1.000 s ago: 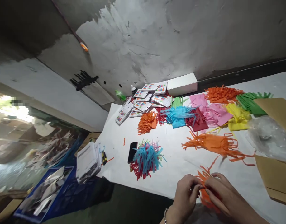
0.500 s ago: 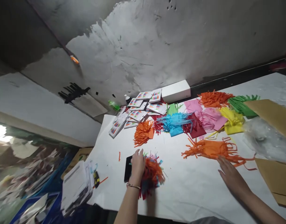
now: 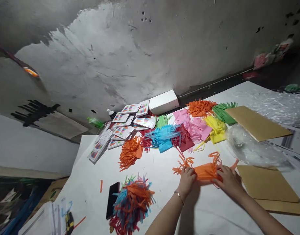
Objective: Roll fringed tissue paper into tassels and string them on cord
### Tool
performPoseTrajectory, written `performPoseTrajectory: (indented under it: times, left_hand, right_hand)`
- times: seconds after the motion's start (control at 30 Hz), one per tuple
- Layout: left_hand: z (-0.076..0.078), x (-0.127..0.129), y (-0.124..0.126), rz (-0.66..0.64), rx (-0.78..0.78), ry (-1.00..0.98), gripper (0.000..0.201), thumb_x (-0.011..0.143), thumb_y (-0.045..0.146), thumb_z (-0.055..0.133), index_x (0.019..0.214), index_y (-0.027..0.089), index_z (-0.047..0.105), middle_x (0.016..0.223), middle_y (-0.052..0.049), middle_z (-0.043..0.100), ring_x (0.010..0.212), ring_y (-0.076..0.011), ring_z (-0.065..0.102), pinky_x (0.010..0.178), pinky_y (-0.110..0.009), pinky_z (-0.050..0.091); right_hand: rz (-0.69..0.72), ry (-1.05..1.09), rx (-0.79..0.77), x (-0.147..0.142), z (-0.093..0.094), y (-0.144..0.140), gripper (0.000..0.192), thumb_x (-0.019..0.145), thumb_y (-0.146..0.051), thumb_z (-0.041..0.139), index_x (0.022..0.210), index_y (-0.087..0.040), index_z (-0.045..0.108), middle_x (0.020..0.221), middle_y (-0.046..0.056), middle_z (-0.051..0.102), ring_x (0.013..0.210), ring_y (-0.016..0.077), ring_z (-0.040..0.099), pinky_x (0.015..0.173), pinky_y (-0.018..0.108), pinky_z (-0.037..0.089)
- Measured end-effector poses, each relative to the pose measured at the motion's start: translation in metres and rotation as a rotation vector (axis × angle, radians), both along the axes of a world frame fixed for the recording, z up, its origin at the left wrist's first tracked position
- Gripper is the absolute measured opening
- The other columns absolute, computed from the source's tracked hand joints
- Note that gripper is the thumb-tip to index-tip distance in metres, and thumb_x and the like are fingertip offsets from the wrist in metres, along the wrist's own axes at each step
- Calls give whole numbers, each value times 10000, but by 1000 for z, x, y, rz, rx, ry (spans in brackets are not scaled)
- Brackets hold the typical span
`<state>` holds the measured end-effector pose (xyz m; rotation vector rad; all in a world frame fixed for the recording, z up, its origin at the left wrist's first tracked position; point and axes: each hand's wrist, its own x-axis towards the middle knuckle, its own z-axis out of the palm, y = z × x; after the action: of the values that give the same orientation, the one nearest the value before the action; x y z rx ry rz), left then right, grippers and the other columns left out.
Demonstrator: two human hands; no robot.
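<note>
- At the near left edge, papers (image 3: 41,220) lie beside a black-and-yellow cutter (image 3: 70,221) and a thin orange strip (image 3: 80,222).
- Next, a heap of fringe (image 3: 134,200) in orange, blue and red sits on the white table (image 3: 162,179), against the right side of a dark phone (image 3: 112,199).
- To the right, both hands are narrowed on one fringed orange sheet (image 3: 205,171), which stretches between them.
- The left hand (image 3: 188,179), with a bracelet (image 3: 179,197) at its wrist, grips the sheet's left end, loose strips spreading past the fingers.
- The right hand (image 3: 228,180) grips the right end, with strips curling up around it; whether the sheet is clear of the table I cannot tell.
- Right of that hand lies a brown envelope (image 3: 270,184), and beyond it a clear bag (image 3: 255,147) partly under a second envelope (image 3: 258,122).
- Farther back, fringed bundles run in a row: orange (image 3: 130,154), red, blue (image 3: 166,133), red again, pink (image 3: 200,129), yellow (image 3: 216,129), with green (image 3: 225,112) and another orange behind.
- Behind the row's left end, packets (image 3: 124,131) are piled next to a white box (image 3: 163,102) near the wall (image 3: 152,49).
</note>
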<state>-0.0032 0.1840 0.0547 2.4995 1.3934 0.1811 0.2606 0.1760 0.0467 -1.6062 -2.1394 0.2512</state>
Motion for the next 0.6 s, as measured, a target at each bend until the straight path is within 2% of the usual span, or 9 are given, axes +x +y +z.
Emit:
performPoseTrajectory:
  times: [0.13, 0.17, 0.2, 0.27, 0.33, 0.43, 0.5, 0.57, 0.6]
  left_hand:
    - [-7, -12, -37, 105, 20, -41, 169, 935, 200, 577, 1016, 273, 706, 1115, -10, 706, 1186, -197, 548, 1147, -502, 259]
    - [-11, -12, -45, 139, 30, -59, 182, 936, 195, 575, 1021, 285, 709, 1117, -5, 710, 1188, -191, 552, 1156, -506, 249]
    - [-14, -11, -52, 170, 40, -77, 194, 939, 195, 573, 1029, 298, 710, 1121, -1, 713, 1193, -190, 555, 1162, -513, 241]
    - [-19, -9, -61, 207, 43, -99, 213, 943, 198, 567, 1050, 318, 708, 1136, 3, 715, 1208, -193, 553, 1168, -531, 232]
    - [-19, -8, -67, 210, 20, -110, 232, 944, 193, 558, 1065, 328, 703, 1147, 7, 715, 1220, -193, 550, 1170, -536, 237]
    - [-8, -10, -76, 217, -28, -116, 276, 913, 175, 567, 1116, 322, 682, 1184, -11, 701, 1244, -216, 533, 1179, -564, 215]
    - [2, -8, -87, 227, -41, -129, 411, 855, 211, 629, 1258, 291, 607, 1304, -63, 636, 1323, -280, 457, 1185, -623, 143]
    - [8, -2, -98, 215, -38, -164, 539, 822, 259, 664, 1344, 253, 534, 1371, -106, 580, 1369, -326, 389, 1182, -655, 74]
    - [9, 3, -103, 210, -36, -184, 496, 835, 262, 650, 1321, 251, 551, 1335, -104, 604, 1351, -319, 411, 1184, -648, 63]
  right_hand:
    - [-346, 44, 74, 40, -3, -16, 301, 936, -396, 450, 919, -169, 645, 1046, 183, 654, 951, 318, 634, 771, 456, 514]
    - [-349, 52, 108, 41, -2, -23, 303, 946, -373, 443, 1009, -145, 631, 1099, 206, 639, 1005, 327, 623, 802, 464, 518]
    - [-266, 55, 143, 38, 0, -28, 302, 947, -341, 453, 1109, -135, 604, 1175, 210, 620, 1082, 325, 602, 861, 468, 513]
    - [99, 27, 189, 18, 3, -36, 366, 929, -240, 485, 1287, -177, 524, 1321, 149, 578, 1219, 281, 545, 997, 452, 468]
    - [432, -28, 181, -10, 4, -37, 469, 897, -117, 469, 1352, -225, 487, 1341, 84, 584, 1249, 239, 528, 1080, 456, 404]
    - [491, -55, 137, -44, -2, -28, 339, 862, -27, 442, 1068, -198, 651, 998, 56, 693, 996, 227, 628, 1041, 490, 409]
    - [483, -48, 122, -55, -9, -25, 270, 864, -21, 446, 823, -184, 658, 805, 38, 662, 843, 215, 623, 998, 487, 422]
    - [496, -36, 117, -56, -15, -28, 278, 872, -21, 448, 751, -179, 641, 775, 35, 647, 823, 209, 610, 1001, 475, 405]
    - [502, -27, 116, -55, -16, -31, 277, 877, -22, 444, 772, -177, 648, 791, 36, 651, 842, 208, 608, 1013, 469, 389]
